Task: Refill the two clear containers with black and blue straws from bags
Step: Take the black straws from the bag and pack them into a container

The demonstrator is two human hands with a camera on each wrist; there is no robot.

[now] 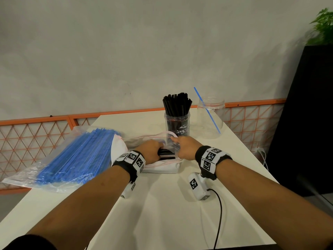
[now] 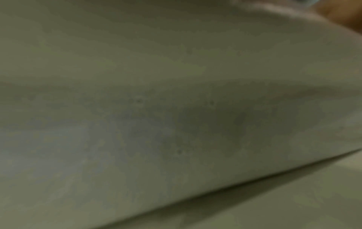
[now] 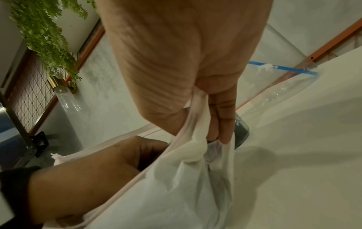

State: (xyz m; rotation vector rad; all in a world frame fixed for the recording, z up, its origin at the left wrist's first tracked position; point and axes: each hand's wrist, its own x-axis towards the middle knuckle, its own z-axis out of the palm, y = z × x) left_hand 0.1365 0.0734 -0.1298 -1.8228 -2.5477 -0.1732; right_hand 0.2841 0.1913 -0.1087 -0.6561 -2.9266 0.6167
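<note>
**Both hands at the mouth of the black-straw bag**

And there it was: the left hand [image 1: 151, 148] was reaching into the open clear bag [image 1: 158, 139] at the middle of the white surface [image 1: 162, 204], its fingers curled round a bundle of black straws [image 1: 166, 153] lying inside. The right hand [image 1: 185, 147] was just beside it on the right, its fingers [image 3: 221, 117] pinching the bag's rim and holding the mouth wide, as the right wrist view showed plainly. The left wrist view gave only a dim blur.

Just beyond the hands stood the clear container [image 1: 177, 124], upright and packed with black straws. To its right, close by but apart, stood the second clear container [image 1: 211, 120], holding one blue straw [image 1: 207, 110] that leaned on its rim. Over at the left edge lay the other bag [image 1: 59, 159], flat and full of blue straws, partly overhanging the surface.
</note>
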